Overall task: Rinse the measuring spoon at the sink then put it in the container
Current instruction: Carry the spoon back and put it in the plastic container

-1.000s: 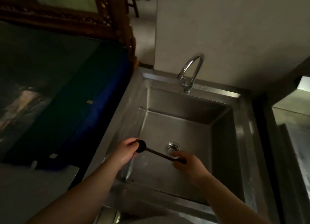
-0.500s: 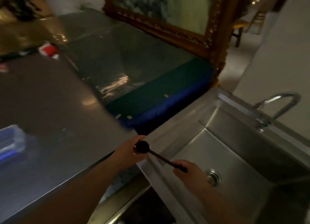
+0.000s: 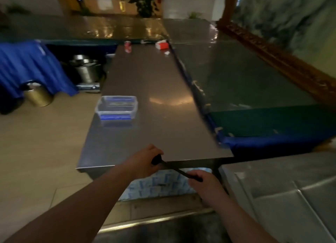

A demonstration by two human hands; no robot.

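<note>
A black measuring spoon (image 3: 172,168) is held level between both hands, just past the near edge of the steel table (image 3: 154,133). My left hand (image 3: 143,162) cups its round bowl end. My right hand (image 3: 203,184) grips the tip of the handle. A clear plastic container (image 3: 117,109) with blue clips stands open on the table's left side, well beyond my hands. Only the sink's rim (image 3: 272,179) shows at the lower right.
A red can (image 3: 127,46) and a red-and-white box (image 3: 162,44) sit at the table's far end. A blue-edged glass-topped counter (image 3: 254,97) runs along the right. Steel pots (image 3: 87,68), a blue cloth (image 3: 27,66) and a gold bin (image 3: 37,95) stand on the floor to the left.
The view has swung left from the sink to the long steel table. Both hands carried the spoon out of the basin and over to the table's near edge, grips unchanged.
</note>
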